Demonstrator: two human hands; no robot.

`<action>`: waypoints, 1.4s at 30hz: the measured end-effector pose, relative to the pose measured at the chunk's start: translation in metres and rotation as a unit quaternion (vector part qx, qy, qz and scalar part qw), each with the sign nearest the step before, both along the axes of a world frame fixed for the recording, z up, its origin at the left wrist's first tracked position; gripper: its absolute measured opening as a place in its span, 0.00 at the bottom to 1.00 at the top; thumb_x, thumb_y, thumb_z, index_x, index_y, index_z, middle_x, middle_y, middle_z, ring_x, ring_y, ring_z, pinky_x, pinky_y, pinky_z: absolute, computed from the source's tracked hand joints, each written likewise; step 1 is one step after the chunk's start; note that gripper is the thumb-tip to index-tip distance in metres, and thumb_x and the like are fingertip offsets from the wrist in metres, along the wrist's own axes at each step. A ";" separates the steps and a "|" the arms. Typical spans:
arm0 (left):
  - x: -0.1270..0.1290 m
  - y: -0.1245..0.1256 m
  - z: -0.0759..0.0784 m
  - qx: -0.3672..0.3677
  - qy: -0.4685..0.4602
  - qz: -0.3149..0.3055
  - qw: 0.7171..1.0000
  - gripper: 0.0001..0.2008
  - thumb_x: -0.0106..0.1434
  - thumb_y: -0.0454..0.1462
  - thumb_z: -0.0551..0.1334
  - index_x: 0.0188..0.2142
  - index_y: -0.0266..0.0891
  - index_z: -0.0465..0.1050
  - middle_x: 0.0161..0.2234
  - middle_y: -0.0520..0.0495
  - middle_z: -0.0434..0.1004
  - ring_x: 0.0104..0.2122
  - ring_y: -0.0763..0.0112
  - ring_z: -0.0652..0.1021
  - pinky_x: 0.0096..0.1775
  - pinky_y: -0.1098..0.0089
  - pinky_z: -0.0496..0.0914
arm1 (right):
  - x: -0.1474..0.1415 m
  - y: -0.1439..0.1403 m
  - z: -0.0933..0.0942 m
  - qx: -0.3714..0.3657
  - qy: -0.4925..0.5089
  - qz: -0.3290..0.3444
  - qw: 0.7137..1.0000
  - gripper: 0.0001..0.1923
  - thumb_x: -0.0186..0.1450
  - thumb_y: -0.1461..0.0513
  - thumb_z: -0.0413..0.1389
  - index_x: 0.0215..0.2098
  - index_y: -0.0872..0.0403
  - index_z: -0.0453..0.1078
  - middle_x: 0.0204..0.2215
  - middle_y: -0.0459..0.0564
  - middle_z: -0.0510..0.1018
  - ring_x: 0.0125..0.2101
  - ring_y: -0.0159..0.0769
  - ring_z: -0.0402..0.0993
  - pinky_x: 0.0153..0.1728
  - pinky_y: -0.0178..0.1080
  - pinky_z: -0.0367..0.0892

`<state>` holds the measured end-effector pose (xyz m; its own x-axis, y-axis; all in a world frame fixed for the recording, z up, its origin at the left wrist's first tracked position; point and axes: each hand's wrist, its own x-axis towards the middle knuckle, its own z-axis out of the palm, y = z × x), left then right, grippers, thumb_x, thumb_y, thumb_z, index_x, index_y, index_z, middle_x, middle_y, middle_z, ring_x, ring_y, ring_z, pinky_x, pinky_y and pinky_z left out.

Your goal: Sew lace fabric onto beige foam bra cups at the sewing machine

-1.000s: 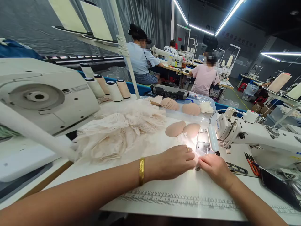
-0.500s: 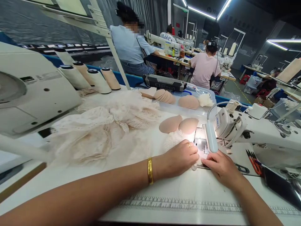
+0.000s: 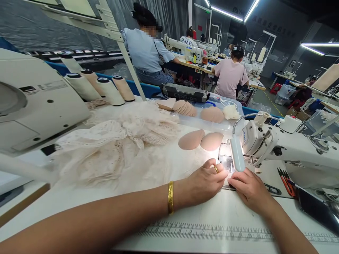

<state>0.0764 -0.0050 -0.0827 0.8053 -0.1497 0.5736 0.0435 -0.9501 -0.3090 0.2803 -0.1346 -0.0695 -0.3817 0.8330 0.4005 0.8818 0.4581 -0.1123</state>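
Both hands work at the needle plate (image 3: 225, 158) of the sewing machine (image 3: 286, 148), under the glare of its small lamp (image 3: 236, 153). The left hand (image 3: 205, 185) lies knuckles up, its grip curled together, with a ring on one finger and fingertips pressed down at the lit spot; whatever thin piece lies under them is washed out by the light, so it cannot be told what they pinch. The right hand (image 3: 249, 190) rests flat just beside it, fingers together and pointing toward the same spot, and its hold cannot be made out either. A gold bangle (image 3: 171, 197) circles the left wrist. Just beyond the grip lie two smooth, rounded beige foam cups (image 3: 201, 140), side by side and touching. To the left of the hands a heap of cream lace (image 3: 119, 148), openwork and crumpled, spreads across the white bench (image 3: 201, 215), whose near edge carries a printed ruler. Right of the grip, black-handled snips (image 3: 272, 190) and orange-handled scissors (image 3: 286, 181) lie beneath the machine arm. Farther off, a clear tray (image 3: 233, 106) holds more stacked cups, and four tapered thread cones (image 3: 100, 88) stand in a row behind the lace. A second machine's white housing (image 3: 34, 102) looms at far left. Other people sit at machines in the background.
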 end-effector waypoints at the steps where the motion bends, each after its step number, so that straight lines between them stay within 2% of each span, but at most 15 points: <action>1: 0.000 -0.001 0.001 -0.006 0.006 0.002 1.000 0.10 0.60 0.24 0.55 0.29 0.37 0.68 0.30 0.49 0.68 0.35 0.65 0.67 0.45 0.58 0.57 | -0.002 0.000 0.000 0.000 0.000 0.006 1.000 0.18 0.70 0.72 0.49 0.52 0.50 0.71 0.43 0.50 0.79 0.40 0.39 0.68 0.38 0.39 0.65; 4: -0.002 -0.002 0.003 -0.032 0.017 0.019 0.999 0.10 0.63 0.25 0.55 0.28 0.38 0.67 0.28 0.50 0.68 0.33 0.65 0.67 0.43 0.59 0.57 | -0.006 0.001 0.002 -0.017 -0.002 -0.005 1.000 0.18 0.68 0.72 0.48 0.50 0.51 0.71 0.49 0.52 0.79 0.45 0.41 0.70 0.43 0.42 0.68; 8: -0.002 -0.001 0.004 -0.044 0.034 0.008 0.998 0.12 0.65 0.24 0.53 0.29 0.38 0.67 0.30 0.49 0.71 0.34 0.65 0.69 0.44 0.59 0.59 | -0.010 0.001 0.006 -0.030 -0.014 -0.057 0.998 0.15 0.64 0.72 0.49 0.41 0.49 0.71 0.49 0.53 0.78 0.48 0.44 0.70 0.43 0.44 0.68; 11: -0.002 0.000 0.003 -0.064 0.046 0.002 0.997 0.11 0.65 0.25 0.53 0.29 0.38 0.66 0.30 0.48 0.71 0.32 0.66 0.69 0.41 0.61 0.60 | -0.009 0.000 0.006 -0.029 -0.008 -0.058 0.998 0.15 0.65 0.71 0.49 0.42 0.48 0.72 0.47 0.53 0.77 0.45 0.43 0.69 0.42 0.43 0.67; 14: -0.001 0.001 0.003 -0.109 0.059 0.001 0.992 0.10 0.63 0.25 0.54 0.28 0.38 0.64 0.29 0.49 0.69 0.29 0.67 0.67 0.36 0.63 0.60 | -0.006 -0.001 0.005 -0.029 0.004 -0.054 0.998 0.15 0.66 0.71 0.49 0.42 0.49 0.72 0.40 0.51 0.76 0.38 0.41 0.67 0.39 0.41 0.65; 18: -0.003 -0.002 0.008 -0.147 0.091 0.017 0.985 0.09 0.63 0.26 0.57 0.29 0.38 0.66 0.31 0.49 0.71 0.31 0.67 0.69 0.37 0.63 0.62 | -0.002 0.000 0.004 -0.038 0.014 -0.037 0.998 0.15 0.66 0.72 0.49 0.42 0.50 0.71 0.35 0.49 0.73 0.35 0.39 0.64 0.35 0.39 0.63; 23: -0.003 -0.001 0.011 -0.142 0.096 0.022 0.985 0.07 0.64 0.28 0.58 0.30 0.38 0.67 0.31 0.49 0.71 0.31 0.68 0.68 0.38 0.63 0.62 | -0.001 0.000 0.003 -0.031 0.016 -0.025 0.999 0.15 0.68 0.72 0.48 0.44 0.49 0.72 0.36 0.49 0.75 0.36 0.39 0.65 0.36 0.39 0.64; 28: 0.004 0.009 0.007 -0.141 0.082 0.006 0.987 0.07 0.66 0.30 0.59 0.29 0.38 0.68 0.31 0.50 0.72 0.31 0.67 0.68 0.39 0.63 0.61 | -0.002 0.001 0.001 -0.008 0.021 -0.022 1.000 0.17 0.68 0.72 0.48 0.47 0.49 0.71 0.43 0.51 0.80 0.40 0.40 0.70 0.38 0.40 0.67; 32: 0.013 0.019 0.008 -0.142 0.075 -0.012 0.987 0.10 0.67 0.33 0.60 0.27 0.38 0.67 0.31 0.50 0.73 0.32 0.66 0.70 0.42 0.62 0.61 | 0.000 0.004 0.000 0.002 0.026 -0.033 0.999 0.16 0.67 0.71 0.49 0.46 0.49 0.72 0.41 0.51 0.81 0.39 0.41 0.72 0.36 0.40 0.67; 36: 0.019 0.028 0.012 -0.154 0.076 -0.029 0.985 0.06 0.68 0.34 0.61 0.32 0.39 0.71 0.34 0.49 0.77 0.36 0.65 0.72 0.43 0.62 0.61 | 0.002 0.007 -0.003 0.009 0.030 -0.046 0.998 0.15 0.68 0.71 0.49 0.45 0.50 0.72 0.37 0.50 0.81 0.39 0.41 0.72 0.34 0.40 0.66; 39: 0.023 0.034 0.015 -0.167 0.088 -0.045 0.981 0.05 0.68 0.34 0.61 0.34 0.39 0.72 0.36 0.49 0.78 0.37 0.64 0.73 0.42 0.61 0.60 | 0.004 0.008 -0.006 0.015 0.038 -0.056 0.998 0.16 0.68 0.71 0.49 0.46 0.50 0.72 0.39 0.50 0.80 0.40 0.41 0.71 0.34 0.40 0.66; 42: 0.026 0.038 0.018 -0.174 0.100 -0.049 0.979 0.08 0.69 0.33 0.60 0.31 0.39 0.72 0.37 0.49 0.79 0.37 0.64 0.73 0.41 0.59 0.60 | 0.006 0.009 -0.009 0.018 0.040 -0.067 0.997 0.18 0.66 0.72 0.48 0.48 0.50 0.72 0.41 0.51 0.80 0.41 0.42 0.71 0.35 0.40 0.66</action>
